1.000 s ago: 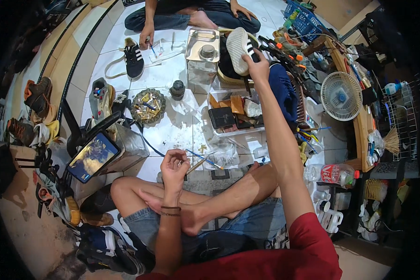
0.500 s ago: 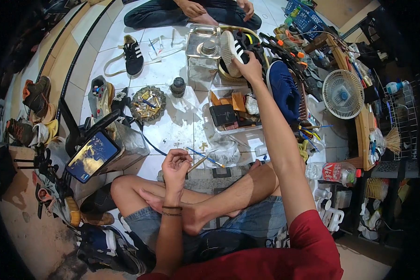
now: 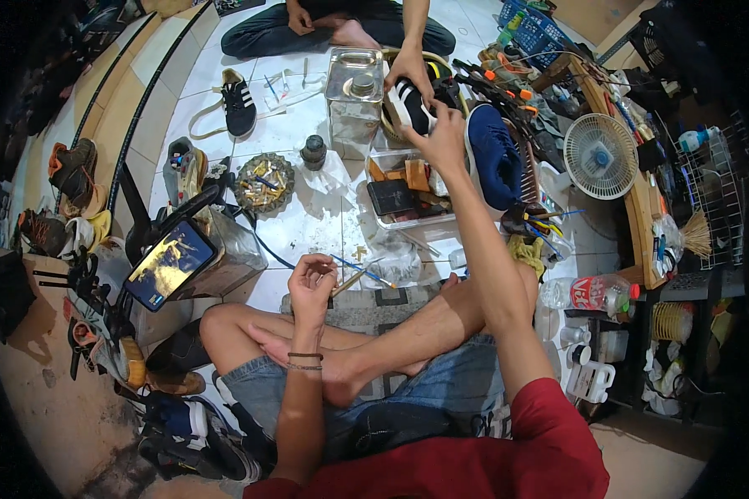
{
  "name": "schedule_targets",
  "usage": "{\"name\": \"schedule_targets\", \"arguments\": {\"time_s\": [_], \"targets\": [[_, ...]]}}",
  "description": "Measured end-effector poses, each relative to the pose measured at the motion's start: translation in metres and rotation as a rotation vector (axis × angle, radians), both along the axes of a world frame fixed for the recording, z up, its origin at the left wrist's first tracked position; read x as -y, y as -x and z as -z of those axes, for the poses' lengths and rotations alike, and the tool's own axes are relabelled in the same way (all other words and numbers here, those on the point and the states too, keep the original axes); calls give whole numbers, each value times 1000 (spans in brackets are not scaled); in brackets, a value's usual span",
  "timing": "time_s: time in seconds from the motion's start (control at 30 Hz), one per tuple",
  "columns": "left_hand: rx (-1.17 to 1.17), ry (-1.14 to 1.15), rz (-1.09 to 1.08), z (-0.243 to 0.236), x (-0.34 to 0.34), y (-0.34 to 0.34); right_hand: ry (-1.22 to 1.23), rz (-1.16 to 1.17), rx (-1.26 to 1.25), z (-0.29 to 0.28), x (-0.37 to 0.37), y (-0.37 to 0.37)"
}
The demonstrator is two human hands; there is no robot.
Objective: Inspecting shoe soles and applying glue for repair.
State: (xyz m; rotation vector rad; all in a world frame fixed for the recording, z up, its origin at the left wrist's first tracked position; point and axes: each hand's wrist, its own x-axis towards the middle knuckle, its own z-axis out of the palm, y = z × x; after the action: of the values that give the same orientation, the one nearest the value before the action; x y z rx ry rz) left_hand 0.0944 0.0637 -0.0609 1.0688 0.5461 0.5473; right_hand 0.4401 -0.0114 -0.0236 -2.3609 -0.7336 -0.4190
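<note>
My right hand (image 3: 442, 141) reaches far out and grips the near end of a black sneaker (image 3: 408, 101) with white stripes and a white sole. A co-worker's hand (image 3: 410, 66) holds the same sneaker from the far side. Above my lap, my left hand (image 3: 310, 287) has its fingers curled, with a thin tan stick (image 3: 346, 284) projecting from them. Close to it on the floor lies a slim blue brush (image 3: 370, 276). A blue shoe (image 3: 497, 158) sits just right of my right hand.
Ahead stand a metal can (image 3: 354, 125), an ashtray (image 3: 264, 183) full of butts, a dark jar (image 3: 314, 153) and a plastic tub (image 3: 408, 221) of scraps. A phone (image 3: 171, 264) is mounted at left; a fan (image 3: 601, 158) and a plastic bottle (image 3: 587, 293) are at right.
The co-worker's hand has come down onto the striped sneaker, which has turned so its striped side shows instead of its sole. My right hand still holds it; my left hand has barely moved.
</note>
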Motion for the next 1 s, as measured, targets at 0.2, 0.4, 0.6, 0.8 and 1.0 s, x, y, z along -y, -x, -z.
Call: {"name": "schedule_targets", "arguments": {"time_s": [0.2, 0.4, 0.6, 0.8, 1.0], "targets": [[-14, -52, -45, 2, 1, 5, -94, 175, 175, -32, 133, 59], [53, -12, 18, -21, 13, 8, -149, 154, -1, 15, 181, 59], [524, 522, 729, -256, 123, -19, -178, 155, 130, 17, 186, 27], [912, 596, 990, -286, 173, 30, -268, 119, 18, 27, 167, 39], [972, 737, 891, -296, 203, 40, -371, 145, -29, 30, 168, 43]]}}
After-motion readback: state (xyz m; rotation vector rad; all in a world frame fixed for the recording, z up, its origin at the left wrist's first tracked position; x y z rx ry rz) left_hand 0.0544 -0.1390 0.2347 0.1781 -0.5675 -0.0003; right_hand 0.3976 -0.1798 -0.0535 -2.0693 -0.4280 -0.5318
